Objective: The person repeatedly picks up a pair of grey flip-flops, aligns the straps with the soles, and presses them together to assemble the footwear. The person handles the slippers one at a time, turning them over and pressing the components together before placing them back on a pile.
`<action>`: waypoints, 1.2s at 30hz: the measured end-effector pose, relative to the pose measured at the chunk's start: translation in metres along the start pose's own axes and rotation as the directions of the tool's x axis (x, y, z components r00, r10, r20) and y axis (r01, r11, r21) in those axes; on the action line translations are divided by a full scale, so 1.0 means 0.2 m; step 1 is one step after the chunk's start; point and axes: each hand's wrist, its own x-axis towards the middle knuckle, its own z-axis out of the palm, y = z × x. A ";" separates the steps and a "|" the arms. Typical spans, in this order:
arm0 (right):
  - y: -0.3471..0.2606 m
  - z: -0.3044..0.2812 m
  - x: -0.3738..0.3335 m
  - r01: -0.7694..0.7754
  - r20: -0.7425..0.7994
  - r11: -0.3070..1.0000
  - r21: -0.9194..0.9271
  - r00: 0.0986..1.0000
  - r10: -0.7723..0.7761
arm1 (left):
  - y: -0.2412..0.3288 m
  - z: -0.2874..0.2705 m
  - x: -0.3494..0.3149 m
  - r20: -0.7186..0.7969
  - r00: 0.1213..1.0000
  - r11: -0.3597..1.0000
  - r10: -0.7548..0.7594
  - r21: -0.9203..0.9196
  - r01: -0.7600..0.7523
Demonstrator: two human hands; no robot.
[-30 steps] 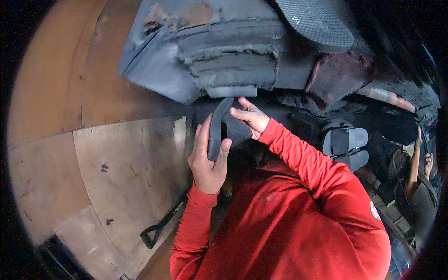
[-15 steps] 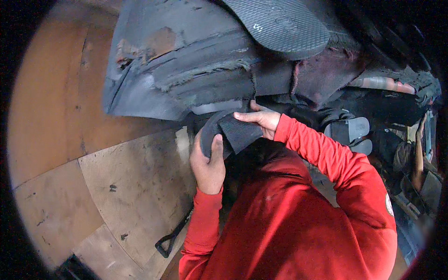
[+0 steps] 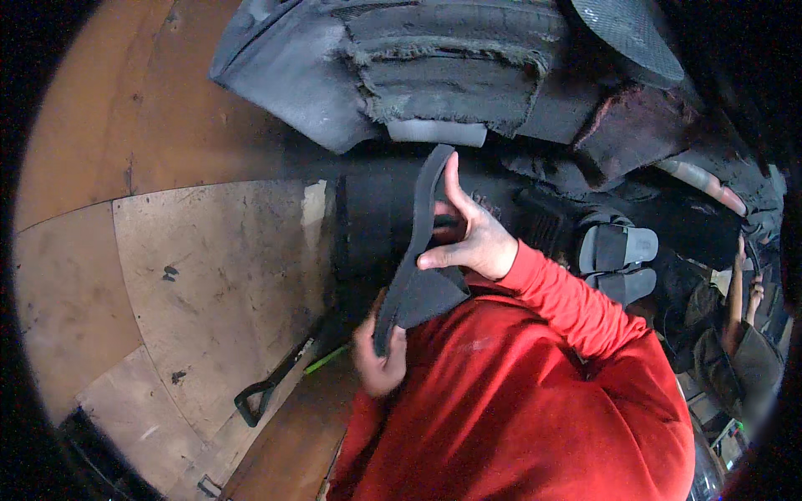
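A dark grey slide sandal [image 3: 428, 294] is held up on edge in front of my red top, its thin sole side toward me and its wide strap facing right. My right hand [image 3: 483, 242] grips it around the middle, thumb on the side near the strap and index finger stretched up along the sole toward the upper end. Around the lower end my left hand [image 3: 382, 361] is closed, its fingers partly hidden behind the sole.
Frayed dark cloth [image 3: 451, 88] covers a work surface ahead, with a textured sole [image 3: 631, 37] on it. A pair of grey slide sandals [image 3: 618, 246] lies to the right. Another person's arms [image 3: 737, 305] show at far right. Wooden boards [image 3: 225, 275] and a black handle [image 3: 255, 402] are at left.
The sandal has been turned from bent and folded to upright on edge and straighter. My left hand has moved down toward my body. The view has shifted leftward.
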 end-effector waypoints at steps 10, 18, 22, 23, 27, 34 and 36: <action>0.10 -0.08 0.07 0.275 0.098 0.943 -0.187 0.960 -0.261 | -0.01 0.32 0.85 0.479 0.877 0.865 0.035 -0.454 0.213; -0.06 -0.24 0.17 -0.331 0.001 0.898 0.291 0.938 0.346 | 0.09 0.51 1.08 0.527 0.838 0.892 -0.139 -0.300 0.337; -0.06 -0.33 0.22 -0.162 0.056 0.986 0.050 0.986 0.159 | 0.01 0.59 1.08 0.521 0.847 0.763 -0.108 -0.503 0.406; -0.03 -0.33 0.20 -0.090 0.080 0.992 -0.090 0.992 0.097 | -0.01 0.56 1.02 0.502 0.862 0.715 -0.070 -0.577 0.394; 0.17 -0.24 0.13 0.467 0.184 0.397 -0.790 0.798 -0.574 | -0.03 0.52 0.80 0.300 0.953 0.625 0.033 -0.750 0.215; 0.29 -0.25 0.23 0.279 0.131 0.131 -0.951 0.750 -0.649 | 0.03 0.52 0.82 -0.063 0.994 0.963 0.089 -0.251 -0.102; 0.28 -0.27 0.24 0.289 0.089 0.282 -0.915 0.826 -0.556 | 0.06 0.51 0.86 -0.073 0.988 0.984 0.137 -0.107 -0.144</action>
